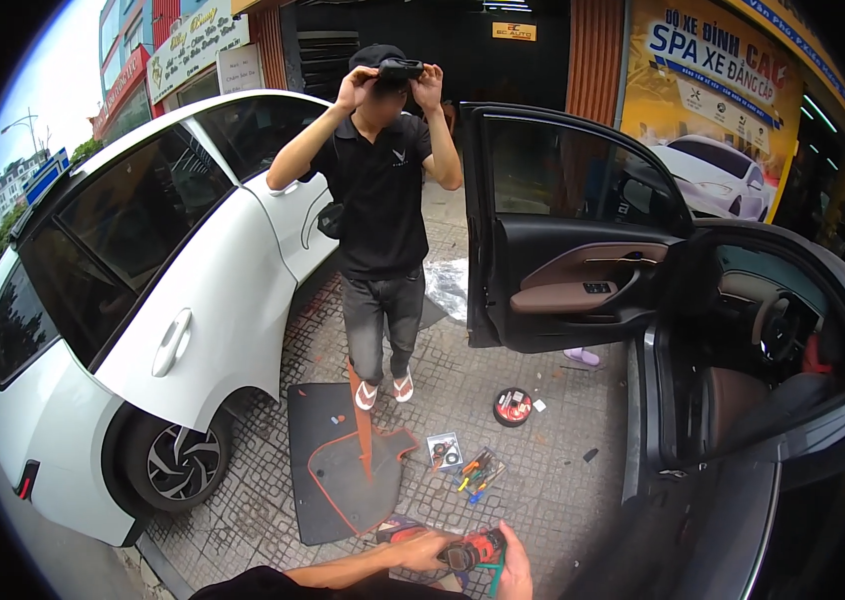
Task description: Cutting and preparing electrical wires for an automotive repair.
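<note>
Low in the view, a red and black cordless drill (pixel 481 546) is held between my two hands. My left hand (pixel 425 550) comes in from the lower left and is closed around the dark end of the drill. My right hand (pixel 516 568) is at its other end, with fingers and thumb closed against the red body. A thin green strip (pixel 496 577) shows beside my right palm; what it belongs to is hidden. Just beyond, on the paving, lie several screwdrivers (pixel 481 474) with coloured handles and a small white box (pixel 445 450) of parts.
A person (pixel 383 190) in black stands ahead, both hands raised to a dark headset. Floor mats (pixel 353 480) lie at their feet, near a round red and black container (pixel 513 407). A white car (pixel 213 290) stands left; a grey car's open door (pixel 573 260) juts in from the right.
</note>
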`<state>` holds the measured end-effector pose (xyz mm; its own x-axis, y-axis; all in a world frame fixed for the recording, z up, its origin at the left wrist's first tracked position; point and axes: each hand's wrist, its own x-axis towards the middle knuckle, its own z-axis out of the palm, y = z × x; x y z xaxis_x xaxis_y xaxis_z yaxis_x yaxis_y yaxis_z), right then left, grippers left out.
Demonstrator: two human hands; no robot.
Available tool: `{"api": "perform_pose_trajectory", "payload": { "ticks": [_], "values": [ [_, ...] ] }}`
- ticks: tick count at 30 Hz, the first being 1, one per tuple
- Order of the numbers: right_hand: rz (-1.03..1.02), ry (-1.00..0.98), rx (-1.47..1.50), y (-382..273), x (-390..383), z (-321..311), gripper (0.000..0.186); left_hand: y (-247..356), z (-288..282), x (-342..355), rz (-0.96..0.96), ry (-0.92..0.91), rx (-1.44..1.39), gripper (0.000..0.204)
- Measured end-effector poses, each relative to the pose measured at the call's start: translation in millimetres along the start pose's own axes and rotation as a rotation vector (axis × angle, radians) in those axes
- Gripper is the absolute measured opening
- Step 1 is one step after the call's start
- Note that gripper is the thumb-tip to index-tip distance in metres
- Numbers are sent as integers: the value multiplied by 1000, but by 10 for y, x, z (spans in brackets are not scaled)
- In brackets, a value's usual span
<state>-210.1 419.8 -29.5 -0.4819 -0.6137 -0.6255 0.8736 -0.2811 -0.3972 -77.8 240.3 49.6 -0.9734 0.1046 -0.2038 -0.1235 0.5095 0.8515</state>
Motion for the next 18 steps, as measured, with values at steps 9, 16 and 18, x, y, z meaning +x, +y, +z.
{"api": "perform_pose_trajectory", "payload": {
  "ticks": [9,16,18],
  "values": [
    [292,167,17,729,-123,-97,14,-718,312,-431,-99,-205,-11,39],
    [324,203,109,1559,249,-787,14,-1104,368,-621,-189,-415,235,42],
    [288,171,50,1691,187,-859,15,-844,140,-570,-216,-608,232,44]
  ]
}}
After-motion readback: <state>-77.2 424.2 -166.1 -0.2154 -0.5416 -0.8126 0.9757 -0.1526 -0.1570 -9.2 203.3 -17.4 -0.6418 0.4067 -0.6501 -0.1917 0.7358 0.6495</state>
